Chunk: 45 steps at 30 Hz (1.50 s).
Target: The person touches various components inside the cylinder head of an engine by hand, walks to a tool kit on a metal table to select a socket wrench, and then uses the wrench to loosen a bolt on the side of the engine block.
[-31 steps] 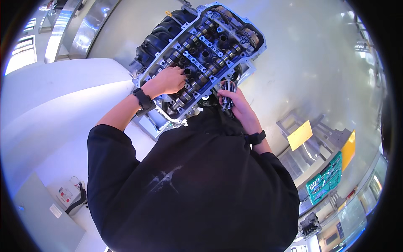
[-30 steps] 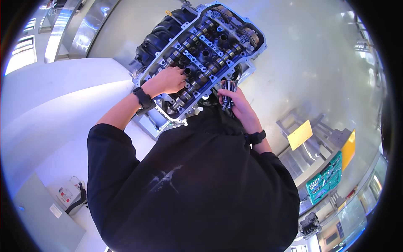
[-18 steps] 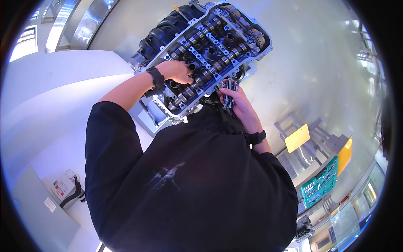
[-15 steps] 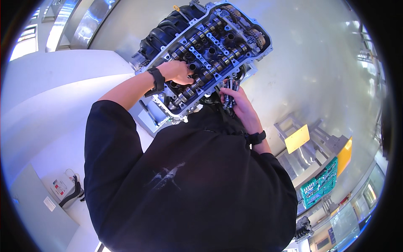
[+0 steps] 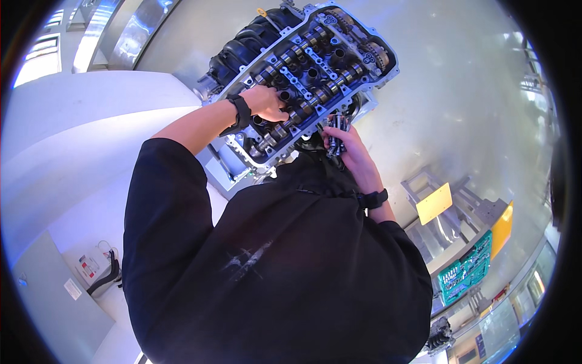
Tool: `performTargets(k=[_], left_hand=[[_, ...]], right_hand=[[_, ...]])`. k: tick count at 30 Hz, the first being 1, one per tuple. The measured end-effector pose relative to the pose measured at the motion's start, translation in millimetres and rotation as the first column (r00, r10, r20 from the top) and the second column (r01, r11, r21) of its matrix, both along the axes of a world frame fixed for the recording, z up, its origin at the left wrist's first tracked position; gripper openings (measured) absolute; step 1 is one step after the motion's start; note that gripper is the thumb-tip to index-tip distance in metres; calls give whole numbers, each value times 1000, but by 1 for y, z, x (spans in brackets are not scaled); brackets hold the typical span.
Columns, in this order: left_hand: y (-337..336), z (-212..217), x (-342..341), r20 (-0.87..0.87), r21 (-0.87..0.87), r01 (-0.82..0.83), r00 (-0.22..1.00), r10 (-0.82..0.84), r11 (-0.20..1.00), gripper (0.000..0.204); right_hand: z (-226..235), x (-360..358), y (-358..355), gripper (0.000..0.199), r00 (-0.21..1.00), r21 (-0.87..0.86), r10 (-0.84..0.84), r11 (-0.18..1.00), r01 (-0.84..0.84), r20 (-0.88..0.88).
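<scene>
An engine cylinder head [image 5: 384,71] lies uncovered ahead of me, with two camshafts [image 5: 333,86] running along it. My left hand [image 5: 265,102] reaches over its near left part, fingers curled together and pointing down beside a round spark plug well [image 5: 284,96]. What those fingertips grip, if anything, is hidden. At the near right edge of the engine, my right hand [image 5: 353,148] is closed around a bunch of shiny metal bolts [image 5: 336,136]. They stick out past the fingers and thumb, several of them side by side.
A black intake manifold [image 5: 242,50] is attached along the engine's far left side. To the right stands a metal stand with a yellow panel [image 5: 434,204]. Beyond it, a green socket set case [image 5: 465,270] lies open. A grey cabinet [image 5: 54,297] is at lower left.
The whole view has shifted slightly, so the engine sits a little further right. Both hands keep nearly the same places at the engine, and the bolts stay in my right hand.
</scene>
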<state>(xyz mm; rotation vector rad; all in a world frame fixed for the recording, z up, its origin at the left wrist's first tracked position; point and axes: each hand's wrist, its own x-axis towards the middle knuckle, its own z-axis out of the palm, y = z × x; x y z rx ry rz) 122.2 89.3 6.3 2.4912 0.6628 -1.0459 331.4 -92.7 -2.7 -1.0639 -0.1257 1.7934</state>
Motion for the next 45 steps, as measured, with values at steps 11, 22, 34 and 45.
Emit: performTargets(k=[11,22,34,45], left_hand=[[5,29,18,-135,-77,-86,988,75,993,55],[6,18,6,18,-129,-88,996,91,988,54],[9,13,14,-128,-116,-183,977,168,976,62],[5,0,-12,261,-198,-121,950,171,973,30]], right_hand=[[7,4,-6,37,999,-9,11,1000,-11,30],[7,9,-5,31,999,-21,-52,998,52,6],[6,7,-3,29,999,3,-41,999,41,-19],[-4,18,-2,31,997,-7,-71,997,71,-38]])
